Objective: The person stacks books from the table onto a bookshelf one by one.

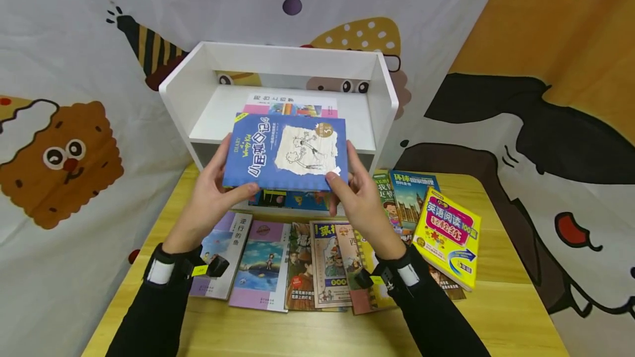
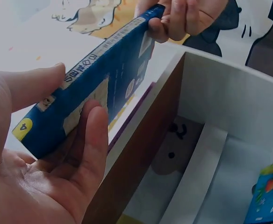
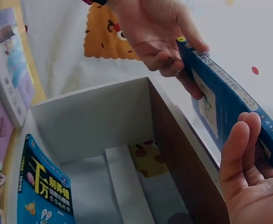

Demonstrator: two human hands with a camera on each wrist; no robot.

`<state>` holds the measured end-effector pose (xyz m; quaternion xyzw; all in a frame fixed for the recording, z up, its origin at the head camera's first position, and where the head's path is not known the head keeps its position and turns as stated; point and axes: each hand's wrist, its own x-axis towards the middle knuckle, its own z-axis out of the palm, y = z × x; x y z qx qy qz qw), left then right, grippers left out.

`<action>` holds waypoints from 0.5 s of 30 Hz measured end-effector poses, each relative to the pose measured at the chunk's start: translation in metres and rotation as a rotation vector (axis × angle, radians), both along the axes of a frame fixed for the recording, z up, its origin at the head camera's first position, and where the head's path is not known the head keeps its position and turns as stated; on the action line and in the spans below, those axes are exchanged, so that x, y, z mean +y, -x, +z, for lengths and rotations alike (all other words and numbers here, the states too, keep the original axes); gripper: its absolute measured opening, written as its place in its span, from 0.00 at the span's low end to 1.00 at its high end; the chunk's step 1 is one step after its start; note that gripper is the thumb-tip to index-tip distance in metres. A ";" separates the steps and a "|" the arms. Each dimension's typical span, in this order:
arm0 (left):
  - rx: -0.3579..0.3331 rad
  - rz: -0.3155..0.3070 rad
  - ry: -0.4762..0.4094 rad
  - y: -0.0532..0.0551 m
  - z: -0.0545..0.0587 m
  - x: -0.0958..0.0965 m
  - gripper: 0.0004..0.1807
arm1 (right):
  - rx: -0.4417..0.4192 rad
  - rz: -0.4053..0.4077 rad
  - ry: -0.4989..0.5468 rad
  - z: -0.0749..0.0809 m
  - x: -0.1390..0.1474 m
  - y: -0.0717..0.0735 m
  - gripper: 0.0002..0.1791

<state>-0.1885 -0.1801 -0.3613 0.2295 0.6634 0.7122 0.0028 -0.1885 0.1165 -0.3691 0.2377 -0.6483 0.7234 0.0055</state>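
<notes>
Both my hands hold a blue book point(image 1: 258, 153) with a stick-figure drawing on its cover, raised in front of the white shelf. My left hand point(image 1: 210, 197) grips its left end, thumb along the near edge and fingers beneath. At the other end my right hand point(image 1: 359, 197) pinches the book, thumb on the cover corner. The spine and back cover of the blue book point(image 2: 99, 74) show in the left wrist view. Behind it, on the upper board of the shelf, lies a book with a pink and white cover point(image 1: 292, 104), partly hidden.
The white shelf point(image 1: 384, 98) stands at the back of the wooden table point(image 1: 278, 335). Several books lie in a row before it, among them a lilac one point(image 1: 260, 263). To the right, a yellow book point(image 1: 448, 238) overlaps others. A blue book point(image 3: 45, 186) stands in the lower compartment.
</notes>
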 end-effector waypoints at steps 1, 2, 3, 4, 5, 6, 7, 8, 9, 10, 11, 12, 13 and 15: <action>0.003 0.012 0.005 0.005 0.000 0.000 0.51 | -0.014 0.000 0.008 0.000 0.000 0.006 0.40; 0.000 0.021 0.004 0.010 -0.001 -0.001 0.50 | -0.030 -0.001 0.011 0.000 0.000 0.010 0.40; -0.007 0.031 0.005 0.015 -0.002 -0.001 0.49 | -0.051 -0.004 0.012 0.001 0.000 0.014 0.40; -0.016 0.046 0.010 0.018 -0.003 -0.001 0.49 | -0.073 -0.006 0.011 0.002 0.000 0.018 0.40; -0.028 0.056 0.013 0.021 -0.003 -0.001 0.48 | -0.098 -0.007 0.013 0.003 -0.001 0.021 0.41; -0.040 0.066 0.014 0.023 -0.003 -0.001 0.48 | -0.121 -0.008 0.009 0.004 -0.001 0.023 0.42; -0.050 0.077 0.018 0.023 -0.002 -0.001 0.47 | -0.142 -0.004 0.005 0.005 -0.001 0.024 0.43; -0.058 0.084 0.017 0.023 -0.002 0.000 0.47 | -0.159 0.005 0.013 0.006 -0.001 0.025 0.44; -0.063 0.093 0.021 0.022 0.000 0.000 0.46 | -0.172 0.017 0.021 0.007 -0.001 0.026 0.46; -0.062 0.104 0.027 0.021 0.001 0.001 0.45 | -0.182 0.031 0.028 0.007 0.000 0.026 0.47; -0.051 0.120 0.035 0.020 0.002 0.002 0.44 | -0.186 0.045 0.035 0.009 0.000 0.026 0.49; -0.033 0.144 0.048 0.019 0.003 0.003 0.44 | -0.188 0.058 0.040 0.010 0.000 0.026 0.50; -0.014 0.173 0.063 0.018 0.004 0.004 0.43 | -0.188 0.069 0.041 0.010 0.000 0.027 0.52; 0.036 0.258 0.120 0.019 0.003 0.005 0.41 | -0.186 0.069 0.030 0.012 0.001 0.027 0.53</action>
